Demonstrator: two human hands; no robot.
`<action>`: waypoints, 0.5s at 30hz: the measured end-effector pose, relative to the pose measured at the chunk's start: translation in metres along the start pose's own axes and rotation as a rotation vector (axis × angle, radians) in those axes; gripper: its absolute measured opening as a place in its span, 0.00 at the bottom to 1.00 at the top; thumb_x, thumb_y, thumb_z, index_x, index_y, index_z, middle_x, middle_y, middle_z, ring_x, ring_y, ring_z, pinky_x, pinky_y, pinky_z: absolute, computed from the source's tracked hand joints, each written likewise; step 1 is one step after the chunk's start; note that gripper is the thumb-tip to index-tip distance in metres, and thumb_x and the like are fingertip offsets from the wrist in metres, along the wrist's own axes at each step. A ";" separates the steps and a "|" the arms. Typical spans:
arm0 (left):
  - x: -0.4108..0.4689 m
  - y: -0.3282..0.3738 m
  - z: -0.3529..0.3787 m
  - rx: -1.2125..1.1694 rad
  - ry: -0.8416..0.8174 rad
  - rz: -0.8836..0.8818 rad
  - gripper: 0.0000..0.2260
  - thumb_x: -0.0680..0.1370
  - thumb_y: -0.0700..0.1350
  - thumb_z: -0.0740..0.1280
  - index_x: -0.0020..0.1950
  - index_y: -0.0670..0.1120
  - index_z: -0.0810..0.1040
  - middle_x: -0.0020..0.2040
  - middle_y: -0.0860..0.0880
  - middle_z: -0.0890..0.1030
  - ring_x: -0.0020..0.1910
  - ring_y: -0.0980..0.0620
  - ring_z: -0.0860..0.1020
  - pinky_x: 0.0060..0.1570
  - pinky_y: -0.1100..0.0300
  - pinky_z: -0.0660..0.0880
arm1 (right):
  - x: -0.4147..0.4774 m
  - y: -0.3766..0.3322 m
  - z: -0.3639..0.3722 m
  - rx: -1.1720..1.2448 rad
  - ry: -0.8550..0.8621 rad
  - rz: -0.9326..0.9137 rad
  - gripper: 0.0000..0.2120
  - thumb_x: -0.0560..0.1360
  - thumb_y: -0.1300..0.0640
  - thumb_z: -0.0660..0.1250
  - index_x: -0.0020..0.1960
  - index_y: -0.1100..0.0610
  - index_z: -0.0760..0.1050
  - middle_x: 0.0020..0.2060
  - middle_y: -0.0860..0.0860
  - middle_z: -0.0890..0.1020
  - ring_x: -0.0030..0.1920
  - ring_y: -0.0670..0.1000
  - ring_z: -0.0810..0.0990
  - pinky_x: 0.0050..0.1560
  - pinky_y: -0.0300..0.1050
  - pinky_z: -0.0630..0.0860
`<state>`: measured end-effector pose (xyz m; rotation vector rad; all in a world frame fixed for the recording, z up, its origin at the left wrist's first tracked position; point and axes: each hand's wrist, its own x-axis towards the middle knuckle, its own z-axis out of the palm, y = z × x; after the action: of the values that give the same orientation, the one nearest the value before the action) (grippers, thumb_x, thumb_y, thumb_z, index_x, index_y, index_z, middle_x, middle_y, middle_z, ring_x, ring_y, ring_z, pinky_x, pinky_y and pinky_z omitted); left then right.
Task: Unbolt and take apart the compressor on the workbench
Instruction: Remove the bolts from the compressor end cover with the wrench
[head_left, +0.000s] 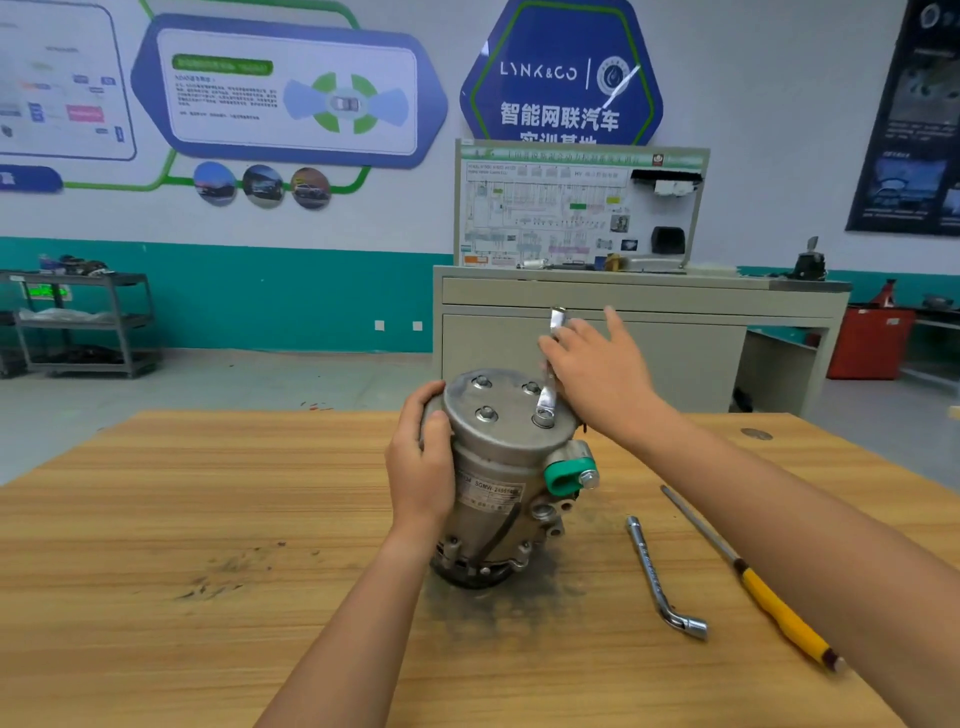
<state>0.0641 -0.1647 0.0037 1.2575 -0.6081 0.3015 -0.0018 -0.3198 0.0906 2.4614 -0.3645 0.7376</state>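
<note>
A grey metal compressor (498, 483) stands upright on the wooden workbench (208, 545), its round end cap with several bolts facing up. A green clamp piece (563, 475) sits on its right side. My left hand (421, 462) grips the left side of the housing near the top. A silver ring spanner (549, 384) stands on the front right bolt (543, 418). My right hand (597, 369) presses against the spanner's shaft with straight, spread fingers.
An L-shaped socket wrench (660, 577) lies on the bench right of the compressor. Beside it lies a long screwdriver with a yellow handle (769, 597). Dark grime marks the wood around the base. A grey cabinet (639, 332) stands behind the bench.
</note>
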 end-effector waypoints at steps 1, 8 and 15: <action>0.000 0.001 0.001 0.006 0.001 0.008 0.13 0.73 0.50 0.55 0.54 0.55 0.74 0.49 0.58 0.78 0.48 0.64 0.76 0.44 0.68 0.73 | 0.007 -0.002 -0.003 -0.004 0.002 -0.032 0.19 0.80 0.57 0.55 0.70 0.59 0.63 0.66 0.57 0.71 0.69 0.55 0.64 0.70 0.57 0.49; 0.000 -0.001 -0.004 -0.054 0.050 -0.002 0.14 0.73 0.48 0.54 0.55 0.51 0.74 0.49 0.57 0.78 0.47 0.67 0.75 0.45 0.71 0.72 | -0.035 0.021 -0.036 0.520 0.316 0.315 0.13 0.81 0.56 0.51 0.52 0.64 0.70 0.29 0.51 0.72 0.29 0.56 0.72 0.29 0.45 0.62; -0.008 0.000 -0.007 -0.076 0.085 0.020 0.12 0.74 0.47 0.55 0.53 0.54 0.74 0.48 0.60 0.77 0.45 0.71 0.75 0.40 0.76 0.69 | -0.104 -0.005 -0.045 0.226 -0.130 0.112 0.07 0.81 0.55 0.51 0.59 0.52 0.62 0.28 0.45 0.66 0.28 0.47 0.69 0.25 0.42 0.63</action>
<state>0.0600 -0.1578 -0.0022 1.1606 -0.5547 0.3435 -0.1042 -0.2803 0.0605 2.7291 -0.4948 0.6990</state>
